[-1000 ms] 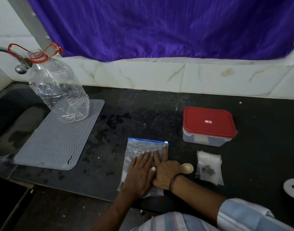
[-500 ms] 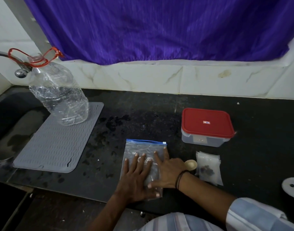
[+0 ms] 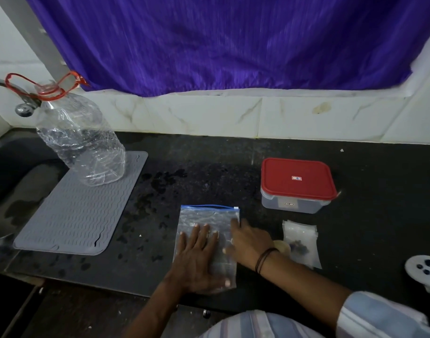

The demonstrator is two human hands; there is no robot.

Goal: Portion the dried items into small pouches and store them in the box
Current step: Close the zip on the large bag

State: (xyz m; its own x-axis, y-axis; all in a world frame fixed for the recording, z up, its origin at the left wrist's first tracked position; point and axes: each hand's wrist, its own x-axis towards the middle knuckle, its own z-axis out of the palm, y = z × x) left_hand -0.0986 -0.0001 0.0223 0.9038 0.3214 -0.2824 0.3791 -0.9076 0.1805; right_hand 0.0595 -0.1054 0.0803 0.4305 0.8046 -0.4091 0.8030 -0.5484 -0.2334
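Black counter (image 3: pixel 233 167) holds a box (image 3: pixel 297 186) whose red lid bears a small label too blurred to read; nearer lies a zip bag (image 3: pixel 209 218), left hand (image 3: pixel 197 259) and right hand (image 3: pixel 249 242) pressing it flat with straight fingers, small pouches (image 3: pixel 300 234) just right

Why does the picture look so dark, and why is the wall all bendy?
Head view: the light is dim, so the black counter swallows detail; the right hand is smeared by motion blur, the left hand is sharper; the wide-angle lens bows the tile wall and curtain toward the edges.
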